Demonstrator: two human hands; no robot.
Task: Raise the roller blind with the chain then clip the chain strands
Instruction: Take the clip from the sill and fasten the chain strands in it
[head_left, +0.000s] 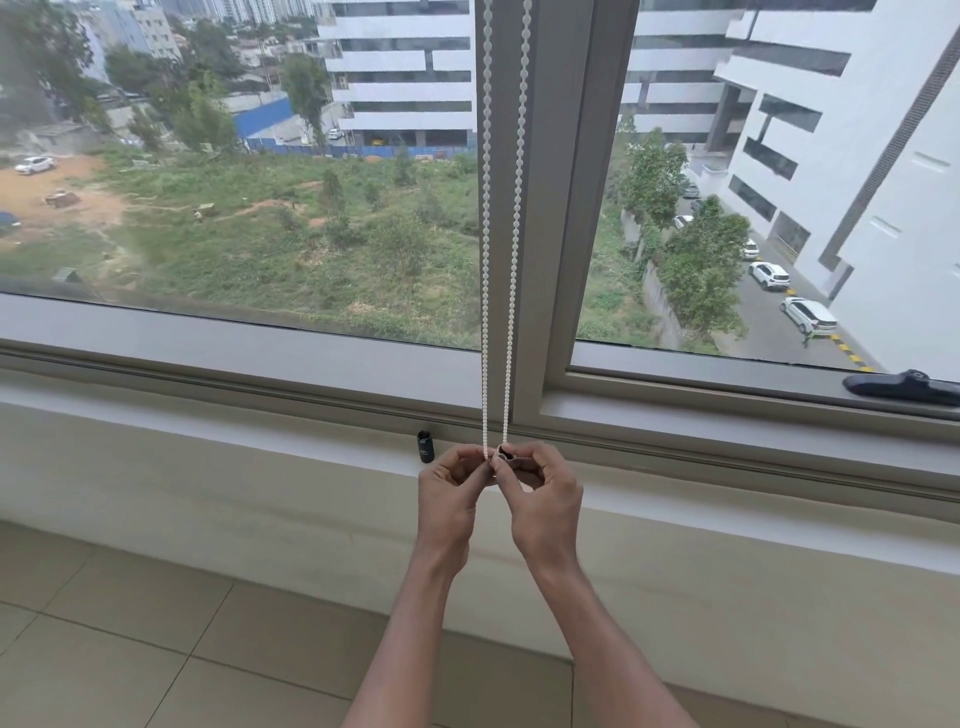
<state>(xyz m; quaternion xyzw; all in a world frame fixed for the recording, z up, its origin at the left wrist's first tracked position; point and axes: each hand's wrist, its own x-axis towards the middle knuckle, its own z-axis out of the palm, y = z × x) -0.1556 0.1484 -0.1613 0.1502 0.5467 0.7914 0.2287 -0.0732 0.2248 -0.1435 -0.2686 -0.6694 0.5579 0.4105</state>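
Two white beaded chain strands (487, 234) hang down in front of the grey window post and come together near the sill. My left hand (451, 493) pinches the left strand at its lower end. My right hand (540, 499) is closed around a small dark clip (505, 453) at the bottom of the right strand. The two hands touch at the fingertips. The chain's bottom loop is hidden inside my fingers. The roller blind itself is out of view above.
A small black cylinder (425, 446) stands on the white sill (260, 447) just left of my hands. A black window handle (904, 387) lies on the frame at the far right. Beige floor tiles (156, 649) are below.
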